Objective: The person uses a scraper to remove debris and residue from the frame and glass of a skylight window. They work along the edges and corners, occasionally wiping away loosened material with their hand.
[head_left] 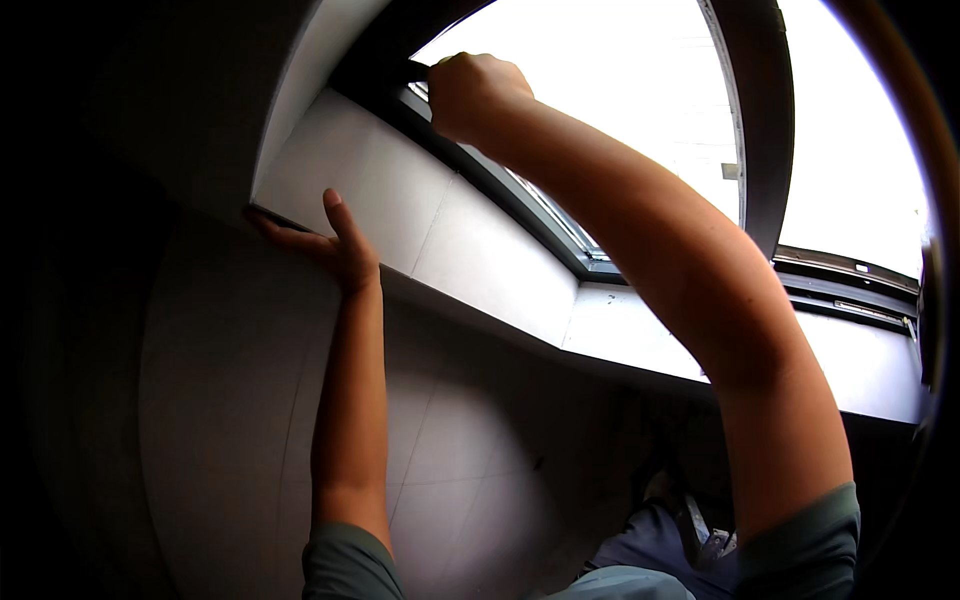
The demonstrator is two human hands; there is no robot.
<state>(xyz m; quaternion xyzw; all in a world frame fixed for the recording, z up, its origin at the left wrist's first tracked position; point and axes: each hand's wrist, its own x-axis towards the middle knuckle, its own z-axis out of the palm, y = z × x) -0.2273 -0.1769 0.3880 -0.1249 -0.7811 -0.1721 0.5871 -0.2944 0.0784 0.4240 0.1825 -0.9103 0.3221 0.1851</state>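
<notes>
My right hand [480,95] is closed in a fist at the far left corner of the window, close to the dark window frame [480,170]. A short dark piece pokes out on the left of the fist, but what it belongs to is hidden by the fingers. Lower and to the left, my left hand [345,245] rests at the front edge of the pale tiled window sill [430,215]. Its fingers stretch out along the underside of that edge, and the thumb points up, apart from them. Nothing shows in this hand.
Bright window glass [620,80] fills the upper right, split by a dark upright bar [765,120]. Sliding tracks [850,290] run along the right part of the sill. A pale side wall [310,90] borders the window on the left. Below lies large tiling [420,430], partly shadowed.
</notes>
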